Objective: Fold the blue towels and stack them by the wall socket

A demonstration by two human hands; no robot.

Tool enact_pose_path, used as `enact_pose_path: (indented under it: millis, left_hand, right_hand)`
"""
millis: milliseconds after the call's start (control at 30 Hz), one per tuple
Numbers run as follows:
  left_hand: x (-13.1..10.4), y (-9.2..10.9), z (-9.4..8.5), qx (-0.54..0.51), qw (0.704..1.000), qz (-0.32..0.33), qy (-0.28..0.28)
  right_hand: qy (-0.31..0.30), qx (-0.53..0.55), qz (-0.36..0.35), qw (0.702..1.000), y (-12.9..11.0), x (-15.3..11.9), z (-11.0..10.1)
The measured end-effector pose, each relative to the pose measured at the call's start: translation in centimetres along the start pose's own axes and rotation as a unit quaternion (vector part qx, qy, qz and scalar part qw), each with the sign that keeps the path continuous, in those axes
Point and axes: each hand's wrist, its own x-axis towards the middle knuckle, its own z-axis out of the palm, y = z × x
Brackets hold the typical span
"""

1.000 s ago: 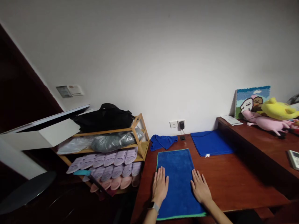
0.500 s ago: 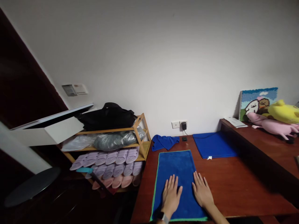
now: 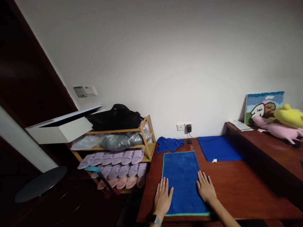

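Observation:
A blue cloth [image 3: 182, 176] with green edging lies flat on the reddish-brown table [image 3: 246, 189], its long sides running away from me. My left hand [image 3: 163, 194] rests on its left edge, palm down with the fingers stretched forward. On the opposite edge lies my right hand [image 3: 206, 188], also flat, thumb over the cloth. Neither hand grips anything. Beyond the cloth, a crumpled blue cloth [image 3: 169, 144] sits near the wall. A folded blue cloth [image 3: 219, 148] with a small white tag is at the back right.
Left of the table stands a wooden rack [image 3: 149, 135] with several lilac slippers [image 3: 117, 157], a black bag [image 3: 115, 118] and a white box [image 3: 75, 129]. A plugged-in adapter [image 3: 188, 128] is on the wall. Plush toys [image 3: 279, 129] occupy a raised surface at right.
My left hand has slid left from the middle of the cloth to its left edge. The right hand stays along the right edge. The view has shifted slightly.

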Motion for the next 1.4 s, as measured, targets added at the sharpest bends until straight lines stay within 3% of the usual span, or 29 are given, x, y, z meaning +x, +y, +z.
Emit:
enact_pose_path:
  millis: [100,300,533,633,767,867,967,1067,1200,1300,1400]
  left_hand:
    - [-0.6,-0.4,0.3,0.006,1.000,-0.003,0.012]
    - [-3.1,-1.7,2.5,0.007,1.000,-0.018,0.024]
    - [-3.9,-2.6,3.3,0.022,0.999,-0.016,0.048]
    - [-3.3,-0.2,2.5,0.013,0.997,0.018,0.068]
    - [-1.9,6.6,1.2,-0.038,0.991,0.109,0.074]
    - [-0.9,11.5,1.0,-0.077,0.982,0.168,0.042]
    - [-0.4,13.4,2.0,-0.095,0.978,0.186,0.007]
    - [-0.5,11.9,4.0,-0.080,0.981,0.177,0.023]
    - [-1.5,6.3,6.2,-0.036,0.989,0.127,0.072]
    - [-2.7,1.6,6.4,-0.003,0.995,0.069,0.074]
    - [-3.8,-1.5,5.9,0.012,0.998,0.008,0.062]
  right_hand:
    - [0.013,0.020,-0.005,1.000,0.1,-1.3,0.4]
    - [0.046,0.055,-0.021,0.997,0.9,-5.5,3.2]
    - [0.057,0.062,-0.028,0.996,1.1,-6.1,3.6]
    - [0.062,0.063,-0.049,0.995,1.3,-5.9,3.9]
    - [0.074,0.056,-0.065,0.994,1.8,-5.7,4.7]
    - [0.083,0.046,-0.079,0.992,2.3,-5.4,5.5]
    - [0.104,0.040,-0.098,0.989,2.9,-5.0,6.4]
    - [0.112,0.040,-0.101,0.988,3.1,-4.9,6.9]
    - [0.101,0.050,-0.084,0.990,2.6,-5.1,6.2]
    - [0.078,0.064,-0.065,0.993,1.9,-5.5,4.8]
    - [0.040,0.066,-0.045,0.996,1.2,-5.8,3.4]
